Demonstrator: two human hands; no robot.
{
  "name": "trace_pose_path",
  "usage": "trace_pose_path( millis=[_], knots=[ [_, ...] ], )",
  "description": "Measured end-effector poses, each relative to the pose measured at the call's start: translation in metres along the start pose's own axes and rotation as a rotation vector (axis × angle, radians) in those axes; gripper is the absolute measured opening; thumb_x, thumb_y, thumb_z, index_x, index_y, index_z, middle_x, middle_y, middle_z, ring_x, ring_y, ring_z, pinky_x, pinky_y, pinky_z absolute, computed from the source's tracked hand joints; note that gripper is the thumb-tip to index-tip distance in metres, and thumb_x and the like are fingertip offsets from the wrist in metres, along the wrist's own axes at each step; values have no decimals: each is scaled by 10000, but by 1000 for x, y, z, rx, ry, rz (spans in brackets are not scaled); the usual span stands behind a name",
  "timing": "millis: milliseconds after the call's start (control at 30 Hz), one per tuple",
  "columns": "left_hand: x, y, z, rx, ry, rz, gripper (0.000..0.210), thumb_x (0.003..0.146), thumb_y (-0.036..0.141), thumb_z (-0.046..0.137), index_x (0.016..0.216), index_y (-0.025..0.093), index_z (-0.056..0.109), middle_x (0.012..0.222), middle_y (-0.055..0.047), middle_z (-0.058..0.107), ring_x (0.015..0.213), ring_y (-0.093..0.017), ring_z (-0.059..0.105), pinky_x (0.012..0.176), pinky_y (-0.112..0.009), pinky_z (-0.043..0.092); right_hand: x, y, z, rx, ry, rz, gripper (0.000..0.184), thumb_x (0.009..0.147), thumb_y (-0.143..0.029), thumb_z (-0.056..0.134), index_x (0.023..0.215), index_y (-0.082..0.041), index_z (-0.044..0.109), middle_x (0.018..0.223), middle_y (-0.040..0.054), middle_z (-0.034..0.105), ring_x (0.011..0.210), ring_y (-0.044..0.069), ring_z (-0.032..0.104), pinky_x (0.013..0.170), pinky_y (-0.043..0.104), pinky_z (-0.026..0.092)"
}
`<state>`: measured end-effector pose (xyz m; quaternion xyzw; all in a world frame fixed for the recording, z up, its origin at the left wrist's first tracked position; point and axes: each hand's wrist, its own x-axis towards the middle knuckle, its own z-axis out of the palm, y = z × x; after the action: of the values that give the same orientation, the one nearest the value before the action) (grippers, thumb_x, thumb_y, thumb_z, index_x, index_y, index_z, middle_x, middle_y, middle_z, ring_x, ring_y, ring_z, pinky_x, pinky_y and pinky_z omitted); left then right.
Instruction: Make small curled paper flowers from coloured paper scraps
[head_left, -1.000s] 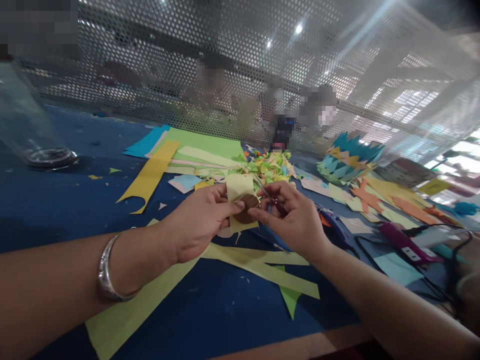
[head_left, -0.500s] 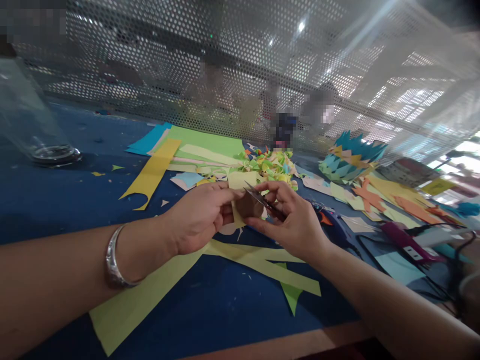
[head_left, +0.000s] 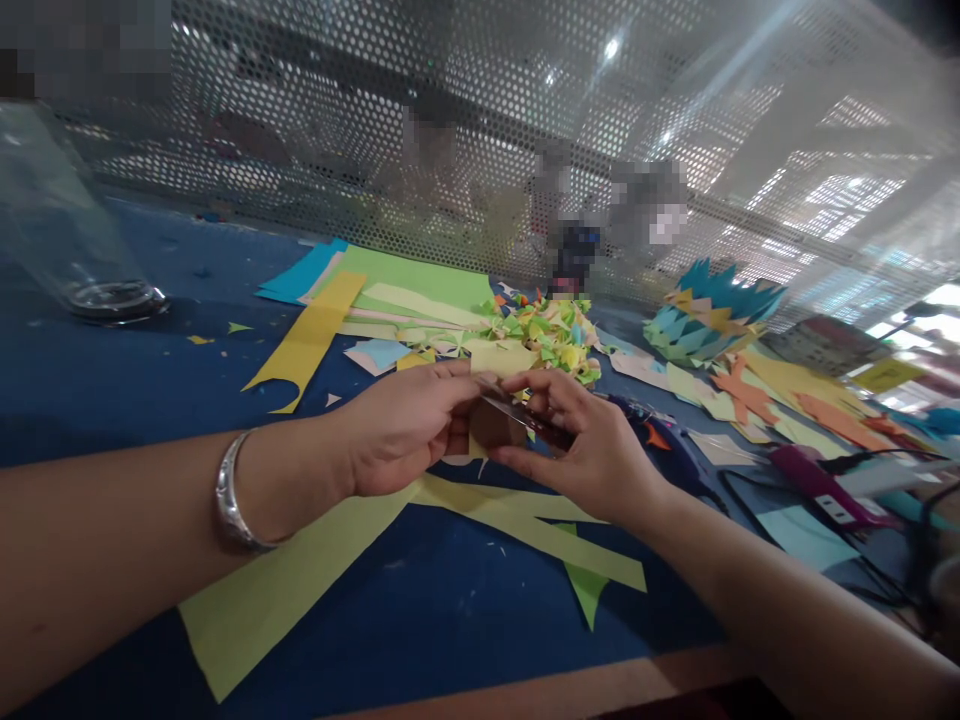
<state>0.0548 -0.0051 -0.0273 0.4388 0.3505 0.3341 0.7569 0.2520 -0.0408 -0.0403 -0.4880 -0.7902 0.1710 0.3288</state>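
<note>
My left hand (head_left: 401, 430), with a silver bangle at the wrist, pinches a pale yellow piece of paper (head_left: 501, 358) together with a brown, rounded piece (head_left: 495, 430) lying against it. What the brown piece is made of I cannot tell. In my right hand (head_left: 600, 445) is a pair of scissors (head_left: 529, 415), its blades pointing left across the paper close to my left fingertips. Fingers hide most of the handles. Below the hands lie pale yellow-green paper strips (head_left: 525, 530) and a green scrap (head_left: 586, 580).
Behind the hands is a heap of small cut paper pieces (head_left: 551, 335). Coloured sheets (head_left: 420, 275) and a yellow strip (head_left: 315, 335) lie left of it. A glass jar (head_left: 112, 295) stands far left. On the right are a paper crown (head_left: 709, 315), a blue glue gun (head_left: 675, 455) and a purple power strip (head_left: 825, 490).
The scissors' blades, parted before, now look closer together and lie lower across the paper. Both hands keep their hold, and the view has shifted slightly.
</note>
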Motion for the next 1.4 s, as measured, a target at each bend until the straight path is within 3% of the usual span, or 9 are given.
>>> trace_pose_path(
  millis=[633, 967, 1133, 1400],
  knots=[
    [-1, 3, -3, 69, 12, -10, 138, 869, 310, 671, 842, 175, 670, 791, -52, 685, 616, -125, 575, 549, -237, 388, -3, 1, -1, 0, -15, -24, 552, 796, -517, 761, 1231, -233, 575, 852, 7, 547, 674, 130, 526, 585, 243, 450],
    [-3, 3, -3, 98, -8, 3, 198, 880, 376, 661, 842, 182, 661, 736, 3, 670, 598, -95, 532, 569, -225, 375, -2, -1, -1, 9, -21, -29, 528, 787, -485, 774, 1216, -240, 589, 843, 0, 569, 650, 122, 523, 594, 250, 451],
    [0, 4, -5, 98, -36, -23, 231, 859, 394, 669, 835, 165, 670, 749, -36, 686, 581, -112, 537, 549, -245, 364, -2, -1, -3, 6, -36, -33, 524, 799, -479, 770, 1227, -240, 584, 841, -7, 554, 643, 115, 514, 600, 251, 447],
    [-2, 7, -4, 63, -58, -30, 100, 780, 173, 670, 747, 170, 576, 703, -22, 640, 679, -149, 632, 567, -241, 393, -3, -4, -6, -4, -43, -45, 515, 806, -464, 774, 1232, -242, 590, 816, -19, 521, 622, 105, 505, 585, 247, 429]
  ],
)
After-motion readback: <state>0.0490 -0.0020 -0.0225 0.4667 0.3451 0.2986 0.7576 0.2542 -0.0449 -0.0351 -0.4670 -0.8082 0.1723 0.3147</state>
